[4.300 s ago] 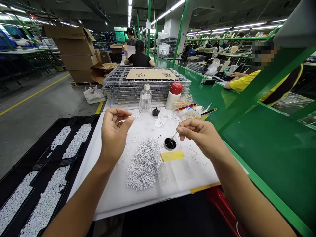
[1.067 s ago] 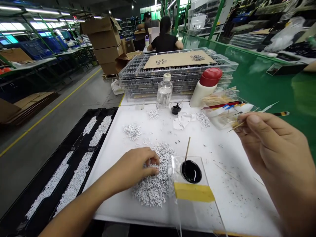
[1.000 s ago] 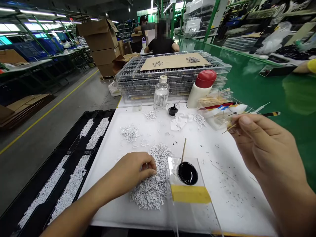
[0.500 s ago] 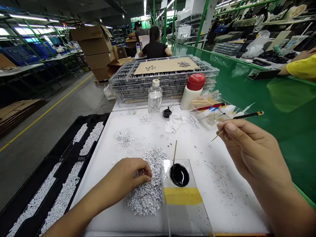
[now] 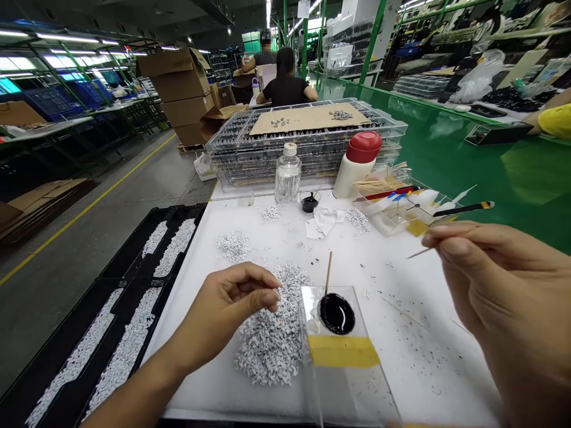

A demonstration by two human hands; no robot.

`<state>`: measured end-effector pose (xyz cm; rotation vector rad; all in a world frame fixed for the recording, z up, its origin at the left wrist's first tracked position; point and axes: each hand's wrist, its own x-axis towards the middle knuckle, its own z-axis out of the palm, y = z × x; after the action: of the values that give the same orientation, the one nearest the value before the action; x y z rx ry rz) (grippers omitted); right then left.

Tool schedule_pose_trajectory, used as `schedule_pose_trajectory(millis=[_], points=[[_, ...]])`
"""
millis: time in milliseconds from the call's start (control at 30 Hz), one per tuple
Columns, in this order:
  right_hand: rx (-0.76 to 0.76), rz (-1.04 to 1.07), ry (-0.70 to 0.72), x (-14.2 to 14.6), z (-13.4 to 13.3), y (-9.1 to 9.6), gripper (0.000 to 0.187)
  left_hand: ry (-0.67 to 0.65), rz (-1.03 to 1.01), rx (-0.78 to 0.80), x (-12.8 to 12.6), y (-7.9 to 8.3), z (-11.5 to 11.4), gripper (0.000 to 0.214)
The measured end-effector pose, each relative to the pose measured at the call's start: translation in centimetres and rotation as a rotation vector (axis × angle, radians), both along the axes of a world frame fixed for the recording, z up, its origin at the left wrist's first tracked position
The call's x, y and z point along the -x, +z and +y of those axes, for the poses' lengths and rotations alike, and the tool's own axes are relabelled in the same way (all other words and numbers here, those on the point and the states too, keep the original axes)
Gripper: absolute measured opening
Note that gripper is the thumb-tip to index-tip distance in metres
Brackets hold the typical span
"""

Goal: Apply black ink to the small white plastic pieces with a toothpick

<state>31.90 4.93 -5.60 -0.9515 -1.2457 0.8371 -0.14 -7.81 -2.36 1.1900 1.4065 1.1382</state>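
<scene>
While pinching the stick (image 5: 418,254) in the right hand (image 5: 504,285), right of the black liquid (image 5: 337,314), angle the tip clear of the table (image 5: 214,383). Steady the left hand (image 5: 223,309) over the heap (image 5: 272,348) with fingers narrow; cannot tell if gripping a piece. Avoid scattering.

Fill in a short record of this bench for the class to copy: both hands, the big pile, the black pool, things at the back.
Left hand: half curled over the pile; whether it holds anything is unclear
Right hand: pinching a thin stick
Pile contents: many small white pieces
Black pool: on the clear plate, second stick at its edge
Back: clear bottle, red-capped bottle, stacked trays
</scene>
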Motion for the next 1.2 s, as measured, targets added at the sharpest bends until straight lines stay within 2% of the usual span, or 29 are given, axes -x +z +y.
schedule_pose_trajectory(millis=[167, 333, 500, 600, 733, 933, 1067, 1200], points=[[-0.06, 0.004, -0.04, 0.7, -1.7, 1.4, 0.045, 0.017, -0.106, -0.09, -1.3, 0.6, -1.4, 0.032], [-0.136, -0.006, -0.096, 0.9, -3.4, 2.9, 0.039, 0.014, -0.116, -0.194, -2.5, 1.4, -2.3, 0.008], [-0.194, -0.03, -0.064, 1.8, -5.0, 3.9, 0.024, -0.019, 0.122, -0.448, -3.7, 2.3, -2.3, 0.021], [-0.206, -0.075, 0.0, 2.8, -6.2, 3.7, 0.016, -0.048, 0.256, -0.571, -4.3, 2.0, -2.1, 0.019], [-0.191, -0.097, 0.039, 3.9, -8.3, 2.7, 0.012, -0.098, 0.338, -0.635, -4.9, 1.0, -1.6, 0.018], [-0.204, -0.081, 0.085, 5.0, -10.6, 1.8, 0.021, -0.12, 0.383, -0.684, -5.4, 0.4, -0.9, 0.016], [-0.196, -0.107, 0.078, 6.3, -11.2, 2.1, 0.02, -0.104, 0.385, -0.697, -5.4, 0.3, -0.6, 0.016], [-0.183, -0.146, 0.06, 7.0, -11.2, 2.1, 0.03, -0.07, 0.398, -0.697, -5.5, -0.2, -0.5, 0.014]])
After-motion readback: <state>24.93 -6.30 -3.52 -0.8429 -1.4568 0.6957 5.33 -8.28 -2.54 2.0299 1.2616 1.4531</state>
